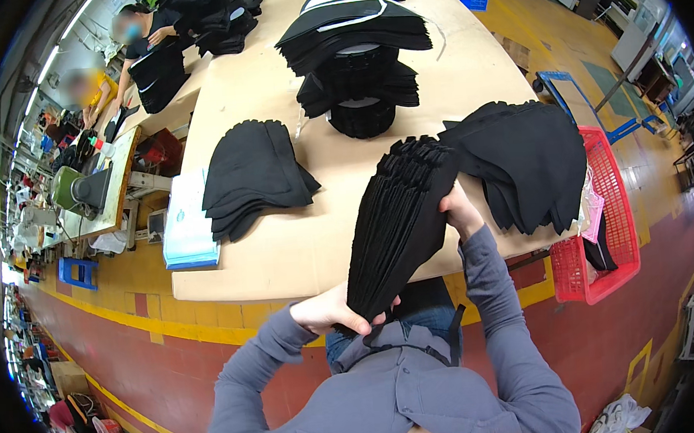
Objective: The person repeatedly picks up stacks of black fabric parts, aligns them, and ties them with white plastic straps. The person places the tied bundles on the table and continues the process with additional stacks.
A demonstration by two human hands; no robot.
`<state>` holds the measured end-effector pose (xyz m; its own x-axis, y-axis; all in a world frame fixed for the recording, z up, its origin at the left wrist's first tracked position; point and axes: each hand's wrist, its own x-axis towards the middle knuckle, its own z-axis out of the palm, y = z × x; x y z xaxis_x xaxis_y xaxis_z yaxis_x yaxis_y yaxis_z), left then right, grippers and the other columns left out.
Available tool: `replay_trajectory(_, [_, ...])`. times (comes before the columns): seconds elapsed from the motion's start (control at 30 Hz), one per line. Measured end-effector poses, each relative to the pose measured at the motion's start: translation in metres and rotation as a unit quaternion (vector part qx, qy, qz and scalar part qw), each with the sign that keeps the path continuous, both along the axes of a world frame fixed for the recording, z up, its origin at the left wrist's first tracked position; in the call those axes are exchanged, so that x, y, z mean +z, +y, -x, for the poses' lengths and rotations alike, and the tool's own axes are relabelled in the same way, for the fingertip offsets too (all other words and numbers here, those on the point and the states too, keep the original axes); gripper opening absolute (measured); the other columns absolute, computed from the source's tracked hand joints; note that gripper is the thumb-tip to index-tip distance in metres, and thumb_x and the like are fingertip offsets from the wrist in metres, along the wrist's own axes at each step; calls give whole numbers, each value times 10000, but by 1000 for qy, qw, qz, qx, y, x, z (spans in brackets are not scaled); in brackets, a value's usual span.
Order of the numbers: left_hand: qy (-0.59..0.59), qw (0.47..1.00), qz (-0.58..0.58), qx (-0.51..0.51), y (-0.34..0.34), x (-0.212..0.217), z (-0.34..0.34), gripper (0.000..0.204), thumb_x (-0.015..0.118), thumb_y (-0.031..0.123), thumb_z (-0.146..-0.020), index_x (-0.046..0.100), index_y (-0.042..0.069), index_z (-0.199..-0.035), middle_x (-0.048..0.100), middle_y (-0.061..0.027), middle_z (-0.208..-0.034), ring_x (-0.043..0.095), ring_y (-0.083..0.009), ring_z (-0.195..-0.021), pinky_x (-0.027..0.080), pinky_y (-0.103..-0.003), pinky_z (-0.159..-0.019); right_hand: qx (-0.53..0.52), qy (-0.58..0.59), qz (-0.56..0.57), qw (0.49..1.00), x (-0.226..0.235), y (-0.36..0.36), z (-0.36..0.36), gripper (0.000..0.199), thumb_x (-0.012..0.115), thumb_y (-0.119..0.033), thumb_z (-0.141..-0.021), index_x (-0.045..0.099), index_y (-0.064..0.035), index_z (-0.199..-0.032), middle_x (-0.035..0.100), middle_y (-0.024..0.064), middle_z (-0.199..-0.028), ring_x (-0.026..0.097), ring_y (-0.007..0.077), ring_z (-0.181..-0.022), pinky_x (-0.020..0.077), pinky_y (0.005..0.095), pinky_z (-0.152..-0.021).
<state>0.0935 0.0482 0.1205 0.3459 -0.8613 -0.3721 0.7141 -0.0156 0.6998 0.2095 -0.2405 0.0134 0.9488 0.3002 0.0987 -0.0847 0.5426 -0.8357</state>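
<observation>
A thick stack of cut black fabric pieces [396,229] is held up on edge in front of me, its layers fanned along the notched far end. My left hand [339,307] is closed round the near, lower end, thumb over the side. Against the stack's right side presses my right hand [462,208], fingers bent, partly hidden behind the layers. On the table [287,273] to the right lies a spread pile of black pieces [532,163]. Another black pile [255,174] with a notched top edge lies to the left.
Farther up the table stand bundled black stacks [351,39] with white ties. Blue-white papers [190,219] lie at the left edge. A red basket [613,222] is beside the table's right corner. Two people work at the far left, near a green sewing machine [72,191].
</observation>
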Motion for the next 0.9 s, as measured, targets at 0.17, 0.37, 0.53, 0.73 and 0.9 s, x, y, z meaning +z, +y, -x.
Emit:
replay_trajectory(0.17, [122, 981, 104, 107, -6, -17, 21, 1015, 948, 301, -576, 407, 31, -1391, 562, -67, -1105, 561, -118, -932, 505, -240, -698, 95, 21, -3, 995, -33, 18, -22, 1167, 936, -476, -522, 379, -7, -1434, 558, 91, -1324, 539, 216, -1214, 444, 353, -1026])
replay_trajectory(0.37, [120, 984, 21, 130, 1, -19, 27, 893, 851, 89, -682, 359, 51, -1427, 504, -87, -1230, 548, -138, -984, 508, -266, -800, 121, 41, -2, 992, -52, 32, -25, 1146, 914, -525, -510, 423, -11, -1408, 560, 78, -1332, 548, 205, -1210, 452, 361, -1021])
replay_trajectory(0.53, [69, 979, -90, 171, -13, 7, 21, 852, 814, 5, -691, 374, 26, -1421, 495, -95, -1310, 552, -155, -1046, 447, -281, -947, 109, 102, 3, 989, -55, 30, -27, 988, 907, -422, -608, 450, -14, -1383, 578, 70, -1298, 564, 186, -1178, 466, 351, -997])
replay_trajectory(0.73, [-37, 958, -139, 246, -18, 0, 13, 673, 830, 32, -693, 522, -34, -1288, 621, -102, -1195, 568, -162, -1099, 436, -294, -981, 44, 129, 35, 990, -24, 30, -18, 657, 776, -117, -807, 456, -13, -1371, 574, 63, -1283, 561, 168, -1156, 468, 343, -986])
replay_trajectory(0.9, [-36, 923, -157, 349, -20, -36, 15, 544, 796, 19, -733, 563, -38, -1221, 652, -98, -1114, 613, -169, -1018, 475, -297, -930, -98, -20, 162, 982, -23, 42, -7, 765, 712, -46, -808, 344, -45, -1478, 449, 128, -1437, 464, 214, -1297, 355, 347, -1094])
